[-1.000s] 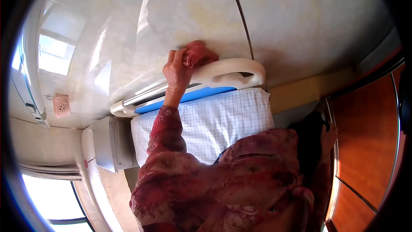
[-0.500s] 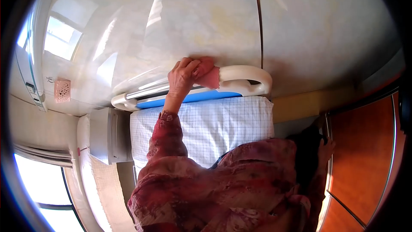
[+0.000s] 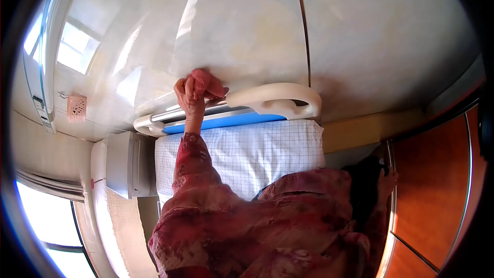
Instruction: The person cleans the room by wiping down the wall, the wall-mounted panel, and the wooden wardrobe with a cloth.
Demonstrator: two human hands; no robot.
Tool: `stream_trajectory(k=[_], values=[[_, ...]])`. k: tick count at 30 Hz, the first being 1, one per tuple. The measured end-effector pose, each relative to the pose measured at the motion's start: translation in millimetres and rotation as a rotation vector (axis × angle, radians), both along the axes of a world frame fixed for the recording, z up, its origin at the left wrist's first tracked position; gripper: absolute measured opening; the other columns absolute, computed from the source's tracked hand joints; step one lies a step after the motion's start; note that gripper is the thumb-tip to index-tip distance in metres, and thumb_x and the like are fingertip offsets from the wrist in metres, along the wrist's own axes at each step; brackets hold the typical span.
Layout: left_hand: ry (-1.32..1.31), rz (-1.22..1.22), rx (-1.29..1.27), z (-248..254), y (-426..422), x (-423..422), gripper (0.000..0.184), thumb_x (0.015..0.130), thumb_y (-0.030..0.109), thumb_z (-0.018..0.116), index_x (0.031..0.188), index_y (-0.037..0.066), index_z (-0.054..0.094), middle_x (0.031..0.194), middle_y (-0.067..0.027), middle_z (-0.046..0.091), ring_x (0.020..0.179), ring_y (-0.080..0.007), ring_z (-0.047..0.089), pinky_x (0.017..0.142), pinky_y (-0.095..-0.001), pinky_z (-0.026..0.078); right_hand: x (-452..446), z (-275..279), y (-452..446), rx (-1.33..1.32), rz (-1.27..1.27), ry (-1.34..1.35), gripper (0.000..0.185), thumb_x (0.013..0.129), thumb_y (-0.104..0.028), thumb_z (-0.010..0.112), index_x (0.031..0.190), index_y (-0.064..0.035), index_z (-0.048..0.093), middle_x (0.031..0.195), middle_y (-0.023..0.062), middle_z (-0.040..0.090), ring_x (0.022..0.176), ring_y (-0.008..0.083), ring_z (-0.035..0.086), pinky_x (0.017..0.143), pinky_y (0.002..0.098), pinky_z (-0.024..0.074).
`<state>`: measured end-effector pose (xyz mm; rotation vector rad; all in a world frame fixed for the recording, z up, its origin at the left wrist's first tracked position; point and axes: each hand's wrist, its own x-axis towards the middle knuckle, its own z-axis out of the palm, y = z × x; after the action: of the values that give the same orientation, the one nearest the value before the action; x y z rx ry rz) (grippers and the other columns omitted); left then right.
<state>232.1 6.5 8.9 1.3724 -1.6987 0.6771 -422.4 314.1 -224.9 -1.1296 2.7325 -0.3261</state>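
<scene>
My left hand (image 3: 190, 95) is closed around a crumpled red-pink cloth (image 3: 207, 83). The cloth lies against the glossy marbled wall (image 3: 247, 31), just above the cream and blue headboard (image 3: 272, 95) of a bed. Below that headboard is a white checked pillow or sheet (image 3: 242, 146). Far to the right, my right hand (image 3: 388, 179) hangs low beside a dark item (image 3: 364, 180), near the edge of an orange-brown wooden panel (image 3: 432, 175). Its fingers are small and in shadow, so their grip is unclear.
A grey bedside cabinet (image 3: 121, 164) stands left of the bed. A pink perforated holder (image 3: 76, 108) hangs on the wall above it. At the lower left are a curtain (image 3: 49, 185) and a bright window (image 3: 46, 221). A dark seam runs down the wall.
My left hand and the cloth have moved left along the wall above the headboard; half a second ago the cloth hung over the headboard's top edge. The view has shifted slightly.
</scene>
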Motion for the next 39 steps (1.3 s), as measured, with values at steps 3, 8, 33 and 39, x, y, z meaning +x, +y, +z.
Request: stream_trajectory(k=[3,8,33,39], values=[[-0.168,0.044,0.247,-1,25,32,0.043,0.078,0.008,0.069,0.119,0.017,0.062,0.115,-0.0125,0.059,0.107,-0.0363,0.057,0.087,-0.0456,0.05,7,10,-5,-0.008,-0.011,-0.002,0.046,0.098,-0.041,0.057,0.133,-0.0123,0.055,0.131,0.0212,0.051,0.113,0.0456,0.056,0.094,0.0531,0.0481],[0.84,0.113,-0.132,-21,-7,73,0.032,0.084,0.0,0.055,0.115,0.003,0.059,0.112,-0.0128,0.06,0.101,-0.0283,0.06,0.088,-0.0398,0.051,7,0,3,-0.143,-0.066,0.052,0.04,0.094,-0.033,0.065,0.128,-0.0123,0.058,0.13,0.0153,0.052,0.112,0.0438,0.052,0.092,0.0516,0.0482],[1.497,-1.571,1.239,191,-4,-381,0.032,0.103,0.023,0.05,0.129,0.005,0.052,0.107,-0.0101,0.062,0.087,-0.0216,0.061,0.069,-0.034,0.052,17,9,8,-0.271,-0.092,0.034,0.039,0.087,-0.027,0.072,0.121,-0.0119,0.06,0.122,0.0156,0.053,0.105,0.0437,0.053,0.088,0.0523,0.0486],[1.75,-1.813,1.441,164,-40,-399,0.038,0.105,0.03,0.039,0.126,0.001,0.053,0.111,-0.0197,0.064,0.091,-0.0373,0.064,0.075,-0.0514,0.057,16,5,6,-0.23,-0.106,0.047,0.04,0.087,-0.029,0.073,0.122,-0.0134,0.061,0.125,0.0117,0.05,0.106,0.0413,0.053,0.087,0.0512,0.0515]])
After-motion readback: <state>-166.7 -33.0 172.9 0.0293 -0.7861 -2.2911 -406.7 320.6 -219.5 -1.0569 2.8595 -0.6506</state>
